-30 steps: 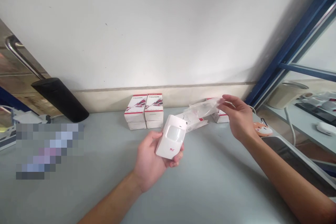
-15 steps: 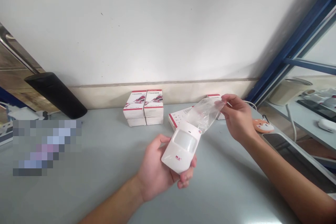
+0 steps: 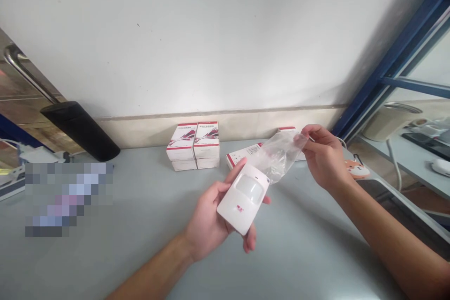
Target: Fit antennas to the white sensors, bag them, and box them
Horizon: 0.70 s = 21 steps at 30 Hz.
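My left hand (image 3: 211, 218) is wrapped round a white motion detector (image 3: 245, 198) with a curved window and a small red logo, tilted with its front up above the table. Pinched in the fingers of my right hand (image 3: 323, 152) is a clear plastic bag (image 3: 281, 154), which hangs down toward the detector's upper end. Whether the detector's tip is still inside the bag's mouth, I cannot tell. Behind the bag lies a white and red box (image 3: 236, 155), partly covered by it and by the detector.
Several small printed cartons (image 3: 183, 143) stand stacked against the wall. Another carton (image 3: 286, 129) is half hidden behind the bag. A black cylinder (image 3: 80, 131) leans at the left, near a blurred-out patch (image 3: 70, 201). At the right lie a dark-screened device (image 3: 397, 211) and an orange animal-shaped item (image 3: 356, 168).
The bag has slid farther off the detector as my right hand moved slightly right. Fingers of my left hand have shifted and spread around the detector.
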Motion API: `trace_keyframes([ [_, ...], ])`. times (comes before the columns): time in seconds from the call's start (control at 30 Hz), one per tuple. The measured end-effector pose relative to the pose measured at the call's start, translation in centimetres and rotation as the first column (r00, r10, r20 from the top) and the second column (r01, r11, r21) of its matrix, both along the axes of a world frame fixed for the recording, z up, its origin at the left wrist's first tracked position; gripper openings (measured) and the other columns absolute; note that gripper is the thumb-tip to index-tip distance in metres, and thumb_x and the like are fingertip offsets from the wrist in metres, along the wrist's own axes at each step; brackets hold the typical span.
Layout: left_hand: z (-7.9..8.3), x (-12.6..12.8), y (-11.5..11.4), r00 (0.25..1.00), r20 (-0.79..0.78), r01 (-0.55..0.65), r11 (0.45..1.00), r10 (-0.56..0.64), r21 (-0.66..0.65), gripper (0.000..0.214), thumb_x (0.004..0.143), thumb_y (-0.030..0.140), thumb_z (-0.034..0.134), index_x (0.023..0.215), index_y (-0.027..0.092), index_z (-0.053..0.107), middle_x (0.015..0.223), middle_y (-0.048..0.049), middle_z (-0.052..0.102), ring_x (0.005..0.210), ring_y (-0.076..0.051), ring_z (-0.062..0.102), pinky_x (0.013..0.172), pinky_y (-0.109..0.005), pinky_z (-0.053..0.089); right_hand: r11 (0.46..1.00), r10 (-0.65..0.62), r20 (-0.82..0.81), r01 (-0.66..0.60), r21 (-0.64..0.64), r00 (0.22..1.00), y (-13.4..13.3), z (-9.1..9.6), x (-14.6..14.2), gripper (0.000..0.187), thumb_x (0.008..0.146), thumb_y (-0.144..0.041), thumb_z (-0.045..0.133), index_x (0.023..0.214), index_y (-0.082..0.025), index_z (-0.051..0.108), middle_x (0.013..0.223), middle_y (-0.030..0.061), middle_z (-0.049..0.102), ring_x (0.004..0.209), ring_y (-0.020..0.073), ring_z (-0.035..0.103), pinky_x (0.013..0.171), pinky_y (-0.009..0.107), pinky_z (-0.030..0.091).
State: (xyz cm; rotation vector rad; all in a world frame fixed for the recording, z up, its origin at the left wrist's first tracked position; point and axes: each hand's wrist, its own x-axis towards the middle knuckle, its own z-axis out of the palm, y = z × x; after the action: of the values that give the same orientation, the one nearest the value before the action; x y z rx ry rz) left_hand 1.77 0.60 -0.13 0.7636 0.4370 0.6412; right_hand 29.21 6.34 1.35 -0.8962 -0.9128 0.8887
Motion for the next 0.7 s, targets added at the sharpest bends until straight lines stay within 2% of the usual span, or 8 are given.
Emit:
trace_keyframes([
  [0.13, -0.1, -0.2, 0.1, 0.999, -0.001, -0.032, 0.999, 0.032, 0.029, 0.067, 0.105, 0.039, 0.027, 0.169, 0.042, 0.009, 0.118, -0.0136, 0.075, 0.056, -0.029, 0.075, 0.061, -0.039, 0.051, 1.000, -0.020, -0.018, 0.020, 0.014, 1.000, 0.0, 0.0, 0.1, 0.025, 0.061, -0.010, 0.082, 0.076, -0.023, 0.067, 0.080, -0.0023, 0.055, 0.077, 0.0140, 0.054, 0.066, 0.027, 0.038],
  [0.3, 0.2, -0.2, 0.2, 0.994, -0.015, -0.105, 0.994, 0.106, 0.037, 0.065, 0.105, 0.038, 0.026, 0.168, 0.040, 0.012, 0.118, -0.0124, 0.075, 0.055, -0.029, 0.074, 0.062, -0.040, 0.051, 0.999, 0.035, 0.035, -0.034, -0.022, 0.999, -0.3, -0.2, -0.5, 0.023, 0.065, -0.015, 0.083, 0.077, -0.023, 0.065, 0.081, -0.0027, 0.051, 0.077, 0.0140, 0.051, 0.066, 0.028, 0.036],
  [0.4, 0.2, -0.2, 0.2, 0.994, -0.021, -0.112, 0.994, 0.112, 0.008, 0.061, 0.104, 0.036, 0.027, 0.164, 0.028, 0.032, 0.122, -0.0156, 0.074, 0.054, -0.028, 0.073, 0.062, -0.041, 0.050, 0.999, 0.037, 0.076, -0.036, -0.007, 0.996, -0.5, -0.4, -0.7, 0.022, 0.068, -0.017, 0.082, 0.080, -0.024, 0.065, 0.083, -0.0021, 0.053, 0.079, 0.0151, 0.051, 0.066, 0.029, 0.036],
  [0.5, 0.0, -0.3, 0.3, 0.994, -0.040, -0.101, 0.995, 0.101, -0.006, 0.055, 0.101, 0.037, 0.030, 0.139, 0.010, 0.060, 0.129, -0.0229, 0.071, 0.053, -0.026, 0.071, 0.063, -0.041, 0.050, 0.999, 0.039, 0.113, -0.040, 0.007, 0.993, -0.4, -0.9, -0.9, 0.020, 0.070, -0.018, 0.080, 0.082, -0.024, 0.065, 0.083, -0.0022, 0.052, 0.078, 0.0152, 0.051, 0.066, 0.029, 0.036],
  [0.57, 0.0, -0.3, 0.3, 0.993, -0.053, -0.103, 0.995, 0.103, 0.002, 0.053, 0.100, 0.037, 0.030, 0.127, 0.006, 0.065, 0.128, -0.0252, 0.071, 0.053, -0.026, 0.070, 0.064, -0.041, 0.049, 0.999, 0.043, 0.188, -0.044, 0.001, 0.981, -0.4, -1.6, -1.0, 0.017, 0.072, -0.019, 0.076, 0.084, -0.025, 0.066, 0.081, -0.0026, 0.051, 0.075, 0.0152, 0.050, 0.065, 0.029, 0.036],
  [0.6, 0.1, -0.3, 0.3, 0.993, -0.056, -0.107, 0.994, 0.108, 0.008, 0.053, 0.100, 0.036, 0.030, 0.128, 0.006, 0.064, 0.127, -0.0249, 0.071, 0.053, -0.026, 0.070, 0.065, -0.041, 0.049, 0.999, 0.035, 0.245, -0.035, -0.003, 0.969, -0.3, -1.9, -1.1, 0.015, 0.073, -0.019, 0.074, 0.085, -0.025, 0.067, 0.081, -0.0023, 0.053, 0.075, 0.0159, 0.052, 0.065, 0.030, 0.038],
  [0.67, 0.3, -0.4, 0.3, 0.990, -0.057, -0.126, 0.992, 0.127, 0.022, 0.052, 0.101, 0.035, 0.030, 0.135, 0.009, 0.059, 0.122, -0.0229, 0.073, 0.054, -0.026, 0.070, 0.067, -0.042, 0.049, 0.999, -0.048, 0.409, 0.041, 0.026, 0.911, -0.4, -2.2, -1.3, 0.014, 0.077, -0.018, 0.069, 0.089, -0.025, 0.068, 0.088, 0.0007, 0.061, 0.083, 0.0200, 0.058, 0.074, 0.034, 0.045],
  [0.7, 0.4, -0.4, 0.3, 0.989, -0.057, -0.138, 0.990, 0.140, 0.032, 0.052, 0.101, 0.035, 0.030, 0.139, 0.011, 0.056, 0.120, -0.0216, 0.074, 0.054, -0.026, 0.070, 0.067, -0.042, 0.049, 0.992, -0.127, 0.501, 0.101, 0.078, 0.856, -0.6, -2.2, -1.4, 0.016, 0.079, -0.018, 0.067, 0.092, -0.026, 0.070, 0.096, 0.0029, 0.065, 0.092, 0.0232, 0.062, 0.081, 0.038, 0.048],
])
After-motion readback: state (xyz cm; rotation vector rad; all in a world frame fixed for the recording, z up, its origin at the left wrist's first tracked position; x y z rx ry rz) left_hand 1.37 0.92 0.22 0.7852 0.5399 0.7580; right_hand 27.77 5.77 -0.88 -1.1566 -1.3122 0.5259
